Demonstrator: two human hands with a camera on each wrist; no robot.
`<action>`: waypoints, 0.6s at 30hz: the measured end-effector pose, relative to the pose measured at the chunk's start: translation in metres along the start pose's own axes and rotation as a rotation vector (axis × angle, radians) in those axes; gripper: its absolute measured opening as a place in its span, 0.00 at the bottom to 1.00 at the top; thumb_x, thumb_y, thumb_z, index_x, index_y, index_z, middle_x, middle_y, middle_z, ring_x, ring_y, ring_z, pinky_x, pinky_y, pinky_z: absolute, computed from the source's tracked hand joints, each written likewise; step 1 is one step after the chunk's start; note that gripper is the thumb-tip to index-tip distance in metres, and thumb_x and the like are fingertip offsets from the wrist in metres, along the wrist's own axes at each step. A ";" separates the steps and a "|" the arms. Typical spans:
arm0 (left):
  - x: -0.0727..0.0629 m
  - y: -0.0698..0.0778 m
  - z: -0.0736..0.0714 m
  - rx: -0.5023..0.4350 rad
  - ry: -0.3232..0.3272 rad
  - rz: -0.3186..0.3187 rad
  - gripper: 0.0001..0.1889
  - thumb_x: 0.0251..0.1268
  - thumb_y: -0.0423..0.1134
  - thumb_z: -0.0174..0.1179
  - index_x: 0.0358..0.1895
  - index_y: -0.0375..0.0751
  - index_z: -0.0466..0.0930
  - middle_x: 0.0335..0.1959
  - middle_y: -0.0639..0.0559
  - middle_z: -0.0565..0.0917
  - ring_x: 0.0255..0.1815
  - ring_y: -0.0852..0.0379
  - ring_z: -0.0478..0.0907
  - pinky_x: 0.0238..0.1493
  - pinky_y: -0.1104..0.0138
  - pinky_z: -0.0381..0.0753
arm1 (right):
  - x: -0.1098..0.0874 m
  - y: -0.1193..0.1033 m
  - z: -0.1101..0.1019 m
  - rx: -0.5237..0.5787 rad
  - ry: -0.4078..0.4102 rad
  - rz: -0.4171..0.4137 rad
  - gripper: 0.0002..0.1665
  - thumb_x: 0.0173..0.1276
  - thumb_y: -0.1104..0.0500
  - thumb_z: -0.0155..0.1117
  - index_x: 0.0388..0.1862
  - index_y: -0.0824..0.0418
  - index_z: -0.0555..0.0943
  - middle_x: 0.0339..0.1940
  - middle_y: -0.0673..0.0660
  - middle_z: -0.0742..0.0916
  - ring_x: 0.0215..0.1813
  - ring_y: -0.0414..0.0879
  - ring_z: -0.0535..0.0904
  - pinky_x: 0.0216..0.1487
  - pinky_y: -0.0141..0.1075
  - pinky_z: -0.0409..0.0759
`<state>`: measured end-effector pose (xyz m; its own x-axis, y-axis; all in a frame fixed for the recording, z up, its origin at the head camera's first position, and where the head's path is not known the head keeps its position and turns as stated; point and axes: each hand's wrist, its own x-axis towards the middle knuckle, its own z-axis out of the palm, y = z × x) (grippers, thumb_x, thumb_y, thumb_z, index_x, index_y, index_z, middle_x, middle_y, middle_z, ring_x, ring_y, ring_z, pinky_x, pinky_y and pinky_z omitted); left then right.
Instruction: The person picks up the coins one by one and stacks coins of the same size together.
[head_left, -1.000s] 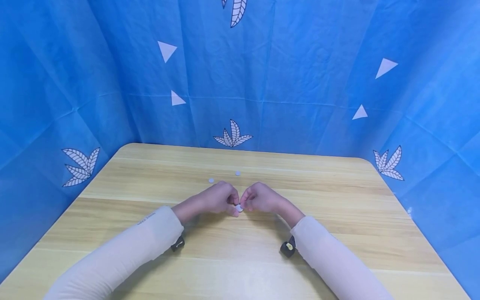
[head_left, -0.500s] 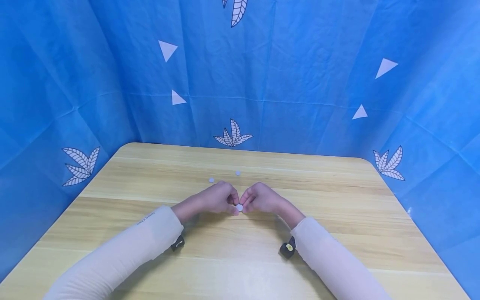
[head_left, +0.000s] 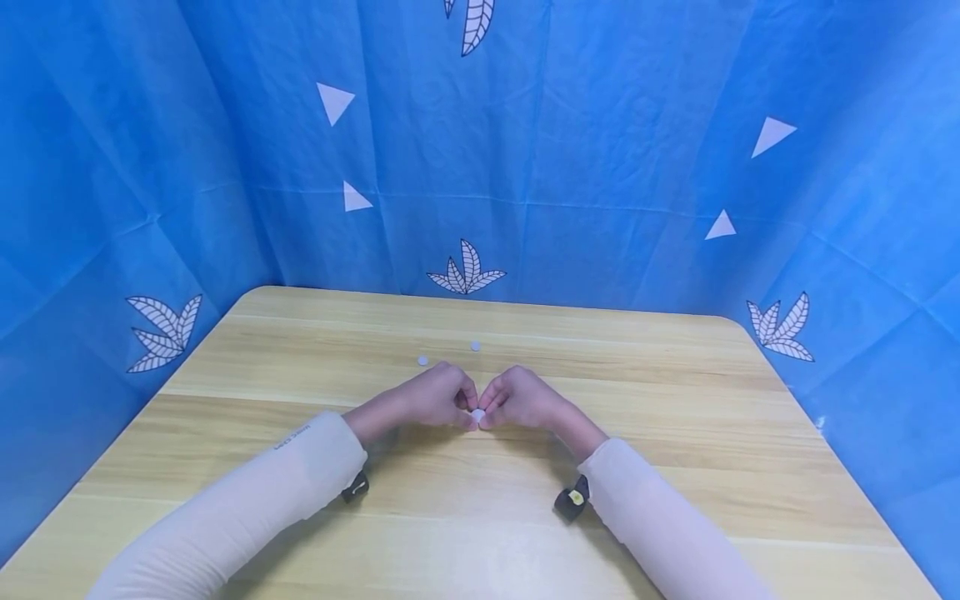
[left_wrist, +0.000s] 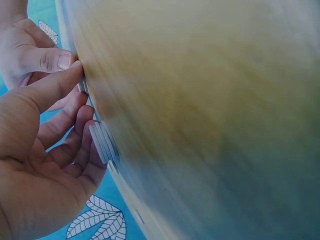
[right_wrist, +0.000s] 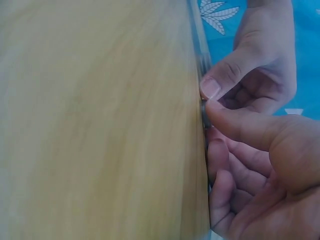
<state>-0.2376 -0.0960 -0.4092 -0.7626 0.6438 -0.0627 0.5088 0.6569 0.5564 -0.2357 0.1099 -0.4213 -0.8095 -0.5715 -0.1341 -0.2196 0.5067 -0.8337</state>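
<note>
Between my two hands, on the wooden table, lies a short stack of small round grey-white discs [head_left: 478,414], coin-like in shape. My left hand [head_left: 442,396] pinches its left side with thumb and fingertips. From the other side, my right hand [head_left: 523,397] pinches it the same way. In the left wrist view the discs [left_wrist: 83,86] show edge-on past the thumb, partly covered by fingers. The right wrist view shows a dark grey disc edge [right_wrist: 205,114] between the thumbs. A taller stack of several discs [left_wrist: 103,142] stands beside my left hand's outer fingers.
Farther back on the wooden table [head_left: 480,517] sit two more round grey-white pieces, a left one [head_left: 423,361] and a right one [head_left: 476,346]. Blue patterned cloth [head_left: 570,167] hangs around the table's back and sides. Black wrist straps show under both sleeves.
My right thumb has come in to the near right side of the stack, and the right forearm has shifted slightly. The left hand and the farther pieces have stayed put.
</note>
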 end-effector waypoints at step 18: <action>-0.002 0.004 -0.001 -0.004 0.001 -0.020 0.09 0.55 0.37 0.78 0.35 0.40 0.87 0.27 0.58 0.84 0.29 0.61 0.78 0.36 0.68 0.80 | -0.002 0.001 0.002 -0.065 0.015 -0.053 0.10 0.56 0.65 0.81 0.37 0.62 0.88 0.29 0.51 0.90 0.33 0.42 0.86 0.42 0.35 0.83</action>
<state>-0.2341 -0.0948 -0.4062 -0.7732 0.6300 -0.0731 0.4918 0.6683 0.5581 -0.2328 0.1105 -0.4223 -0.8038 -0.5892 -0.0822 -0.2967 0.5168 -0.8030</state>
